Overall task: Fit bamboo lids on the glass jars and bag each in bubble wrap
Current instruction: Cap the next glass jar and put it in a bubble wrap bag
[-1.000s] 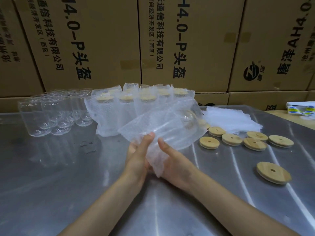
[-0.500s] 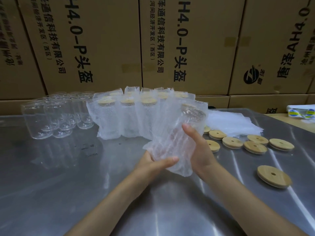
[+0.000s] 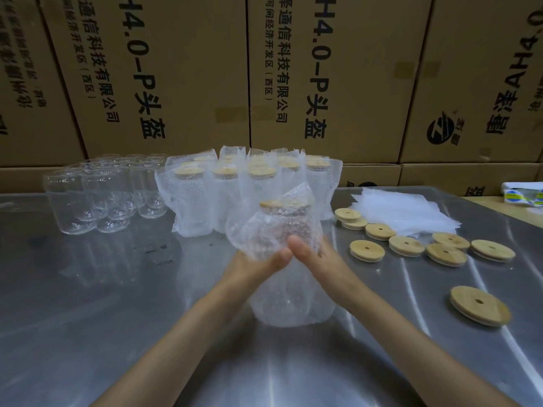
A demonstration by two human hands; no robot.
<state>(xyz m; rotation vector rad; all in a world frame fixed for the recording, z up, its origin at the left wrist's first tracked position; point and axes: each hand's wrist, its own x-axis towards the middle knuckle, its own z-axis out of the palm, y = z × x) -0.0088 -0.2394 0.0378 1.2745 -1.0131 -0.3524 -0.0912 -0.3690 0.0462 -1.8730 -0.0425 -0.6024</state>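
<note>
A brushed steel worktop (image 3: 88, 304) fills the lower scene, its sheen streaked with pale glare and blurred reflections of the glassware. Along its far edge rises a wall of stacked cardboard cartons (image 3: 182, 71) printed with bold dark characters, closing off the room behind.

At the near centre, both hands hold a lidded jar in a bubble wrap bag (image 3: 279, 230), upright and seemingly raised above the steel, with its bamboo lid showing at the bag's open mouth. The left hand (image 3: 255, 267) curls round the lower left of the bag, thumb across the front. The right hand (image 3: 317, 259) wraps the right side, thumb laid on the wrap, its fingers hidden behind. A loose end of the bag hangs down between the wrists.

At the far left stands a cluster of bare glass jars (image 3: 97, 195), uncovered. Just right of them, behind the held jar, a group of bagged jars (image 3: 217, 183) stands upright with lids fitted. To the right lies a flat pile of bubble wrap bags (image 3: 405, 212), and near it a scatter of loose bamboo lids (image 3: 405, 245), with one lone lid (image 3: 480, 305) nearer on the right. At the far right edge sits a white roll of labels (image 3: 523, 195) on a wooden surface.
</note>
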